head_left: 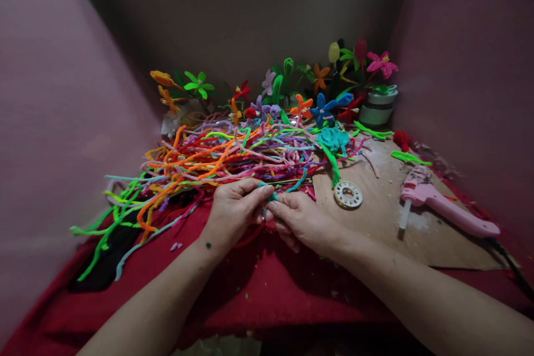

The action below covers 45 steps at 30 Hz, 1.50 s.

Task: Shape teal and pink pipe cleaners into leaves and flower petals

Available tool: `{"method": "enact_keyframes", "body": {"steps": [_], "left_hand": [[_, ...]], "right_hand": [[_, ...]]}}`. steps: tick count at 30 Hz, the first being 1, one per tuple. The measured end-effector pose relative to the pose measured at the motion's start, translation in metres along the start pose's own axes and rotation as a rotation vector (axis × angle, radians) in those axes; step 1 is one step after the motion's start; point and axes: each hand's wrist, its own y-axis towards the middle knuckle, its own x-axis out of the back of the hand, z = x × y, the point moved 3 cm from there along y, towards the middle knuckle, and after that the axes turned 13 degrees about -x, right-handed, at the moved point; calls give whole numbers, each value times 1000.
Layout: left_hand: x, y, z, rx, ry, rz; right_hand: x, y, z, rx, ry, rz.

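Note:
Between my two hands is a short piece of teal pipe cleaner (273, 197), pinched at the fingertips. My left hand (237, 204) is closed on its left part, thumb on top. Against it, my right hand (301, 216) grips the other end, with the fingers curled below. Most of the piece is hidden by the fingers. Just beyond the hands lies a big heap of pipe cleaners (225, 150) in many colours. A teal pipe cleaner flower (334, 139) with a green stem rests to the right of the heap.
A pink glue gun (446, 203) lies on a brown board (384, 222) at the right, near a pale ring-shaped disc (347, 194). Finished flowers (321, 108) and a whitish jar (377, 107) stand along the back. Red cloth (250, 300) covers the table.

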Motion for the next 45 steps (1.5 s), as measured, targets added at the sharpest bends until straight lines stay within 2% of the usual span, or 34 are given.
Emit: {"method": "enact_keyframes", "body": {"steps": [4,7,13,20,23,29,31,36,38,42,45], "left_hand": [[7,4,-1,67,-61,88],[10,5,1,78,-137,113],[8,4,3,69,-99,133],[3,1,-1,65,-25,40],[1,1,3,66,-55,18],[0,1,18,126,-173,6],[0,3,19,110,-196,20],[1,5,13,60,-267,34],[1,5,12,61,-273,25],[1,4,14,77,-294,-11],[0,4,17,103,-370,-40]], "right_hand": [[4,-2,2,19,131,195],[7,-1,3,41,254,246],[8,4,-2,41,303,140],[9,4,-3,-55,222,24],[7,3,0,-45,102,-10],[4,-1,5,101,-282,-213],[4,-2,6,103,-276,-221],[4,-1,6,33,-106,-133],[4,0,5,73,-162,-158],[2,1,4,251,-328,-287],[1,1,1,317,-354,-342]]}}
